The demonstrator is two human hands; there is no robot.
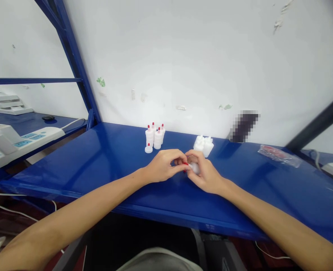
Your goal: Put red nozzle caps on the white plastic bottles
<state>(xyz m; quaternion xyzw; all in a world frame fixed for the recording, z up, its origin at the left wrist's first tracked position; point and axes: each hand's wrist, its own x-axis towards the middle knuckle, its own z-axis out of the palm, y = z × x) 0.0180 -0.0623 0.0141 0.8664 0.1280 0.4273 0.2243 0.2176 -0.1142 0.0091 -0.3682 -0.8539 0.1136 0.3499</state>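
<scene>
Over the middle of the blue table (112,165), my left hand (168,165) pinches a small red cap (185,164) between thumb and fingers. My right hand (204,171) is wrapped round a white bottle (194,168), its tip pointing left at the cap; the fingers hide part of both. Beyond my left hand several white bottles with red caps (158,138) stand upright, with a short white piece with a red tip (149,148) in front. White bottles without red caps (208,146) stand just behind my right hand.
A clear plastic bag (279,155) with red things inside lies at the right. A pixelated dark object (244,126) leans on the wall. Power strips (37,139) and a black mouse (48,117) are at the left, beyond a blue frame post (76,56).
</scene>
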